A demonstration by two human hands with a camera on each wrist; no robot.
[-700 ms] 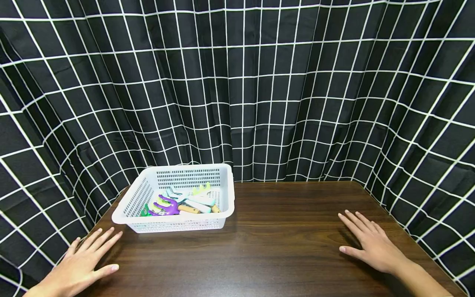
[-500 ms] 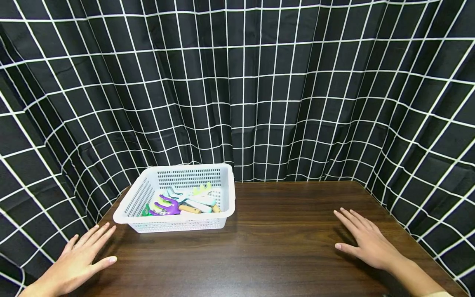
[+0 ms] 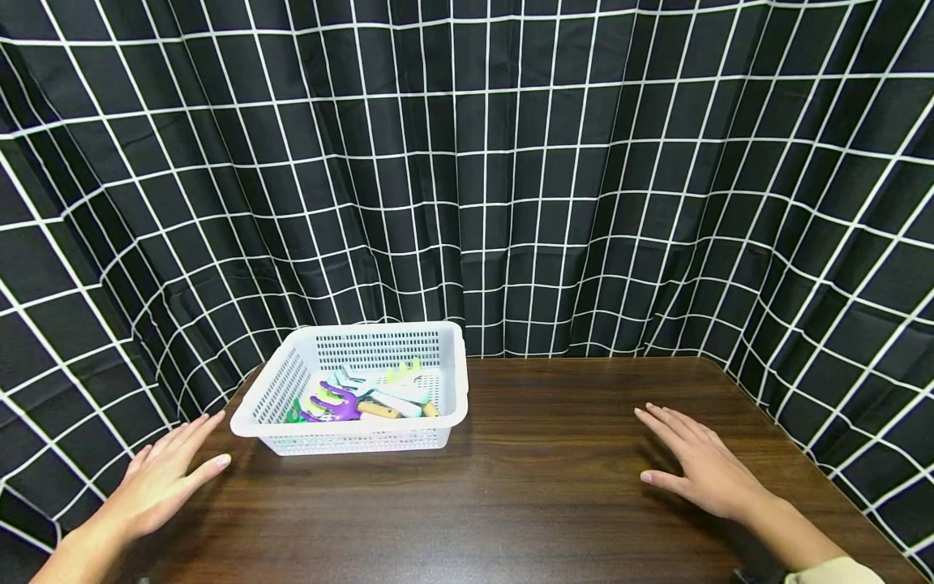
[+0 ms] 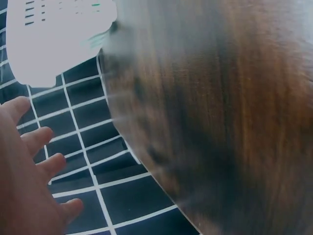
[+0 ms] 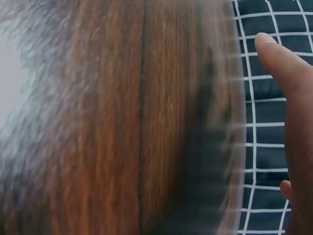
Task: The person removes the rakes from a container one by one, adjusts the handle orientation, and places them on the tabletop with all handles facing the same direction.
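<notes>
My left hand (image 3: 160,478) is at the table's left side, fingers extended toward the near left corner of a white plastic basket (image 3: 365,442). It holds nothing. In the left wrist view, its fingers (image 4: 38,141) are spread, with the basket (image 4: 54,44) beyond them. Over the right part of the table is my right hand (image 3: 704,470), fingers straight, thumb apart, nothing in its grasp. Inside the basket lie a purple hand-rake-like tool (image 3: 339,404), a lime-green piece (image 3: 404,371), a pale blue fork-shaped tool (image 3: 349,380), tan handles (image 3: 379,410) and a green piece (image 3: 295,412).
The brown wooden table (image 3: 525,503) has its back edge against a black curtain (image 3: 511,178) with a white grid, which also runs along both sides. The basket stands at the back left of the table.
Both hands have shifted slightly: the left up toward the basket's near left corner, the right leftward and a little upward. The basket appears slightly further right as the whole view shifts.
</notes>
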